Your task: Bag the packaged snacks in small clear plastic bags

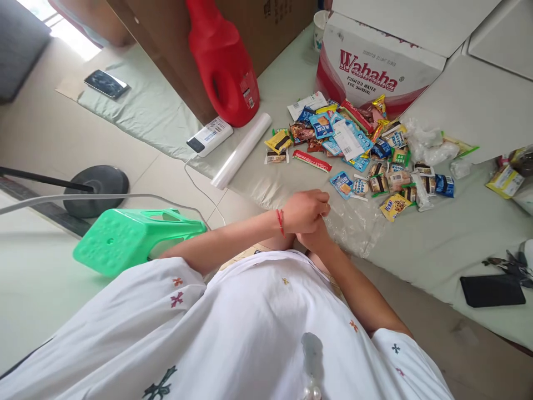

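In front of my lap my two hands meet, one over the other. My left hand [303, 211], with a red string bracelet [280, 222] at the wrist, is closed over my right hand [315, 234]. The fingers of my right hand are hidden beneath it. Just beyond lies a clear plastic sheet or bag [358, 225], crumpled on the pale green cloth [400, 244]. Past that spreads a heap of small wrapped snacks [320, 130], with a blue packet [341, 184] and a yellow packet [395, 206] at its near edge.
Behind the snacks stands a Wahaha water carton [375, 72]. A red jug [227, 66], a white plastic roll [241, 151] and a power bank [210, 136] with a cable lie left. A green stool [120, 244] is by my left arm. Phones [106, 83] and keys [510, 264] lie farther out.
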`<action>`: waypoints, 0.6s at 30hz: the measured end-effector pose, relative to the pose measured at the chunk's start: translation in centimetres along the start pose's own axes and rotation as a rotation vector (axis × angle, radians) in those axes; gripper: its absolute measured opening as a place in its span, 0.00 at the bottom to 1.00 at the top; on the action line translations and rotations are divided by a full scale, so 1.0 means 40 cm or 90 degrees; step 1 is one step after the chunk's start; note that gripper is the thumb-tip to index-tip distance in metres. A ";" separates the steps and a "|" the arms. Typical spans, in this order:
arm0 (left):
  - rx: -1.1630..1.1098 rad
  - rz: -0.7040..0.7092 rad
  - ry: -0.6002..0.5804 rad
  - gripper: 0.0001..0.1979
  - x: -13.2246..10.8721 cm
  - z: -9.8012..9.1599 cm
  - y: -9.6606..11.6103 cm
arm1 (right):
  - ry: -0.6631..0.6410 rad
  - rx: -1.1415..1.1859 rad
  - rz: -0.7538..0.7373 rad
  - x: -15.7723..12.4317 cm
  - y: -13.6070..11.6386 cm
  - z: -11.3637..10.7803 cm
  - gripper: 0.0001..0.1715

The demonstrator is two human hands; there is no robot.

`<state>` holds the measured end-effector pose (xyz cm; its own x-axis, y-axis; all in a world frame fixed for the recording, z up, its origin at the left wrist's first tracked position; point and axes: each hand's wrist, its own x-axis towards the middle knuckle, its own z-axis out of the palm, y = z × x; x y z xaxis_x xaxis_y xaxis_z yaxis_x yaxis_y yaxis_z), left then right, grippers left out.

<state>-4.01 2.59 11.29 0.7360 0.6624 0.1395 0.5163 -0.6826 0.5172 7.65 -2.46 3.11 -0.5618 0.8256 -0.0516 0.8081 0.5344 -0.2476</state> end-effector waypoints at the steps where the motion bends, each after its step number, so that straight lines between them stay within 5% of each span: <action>1: -0.003 -0.005 -0.039 0.12 0.015 0.014 0.013 | 0.003 -0.010 0.003 -0.004 0.002 0.002 0.28; 7: 0.050 -0.167 -0.130 0.17 0.085 0.092 0.021 | -0.033 -0.054 0.021 -0.032 0.011 -0.009 0.29; 11: 0.053 -0.272 -0.120 0.22 0.102 0.082 -0.027 | -0.095 -0.016 0.007 -0.031 0.009 -0.025 0.25; 18: -0.004 -0.379 -0.102 0.27 0.068 0.057 -0.095 | -0.053 0.027 -0.020 -0.004 -0.053 -0.009 0.23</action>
<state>-2.97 6.31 7.78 0.3795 0.8742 -0.3030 0.8564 -0.2079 0.4727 6.10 -3.65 3.97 -0.6010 0.7897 -0.1233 0.7826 0.5500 -0.2917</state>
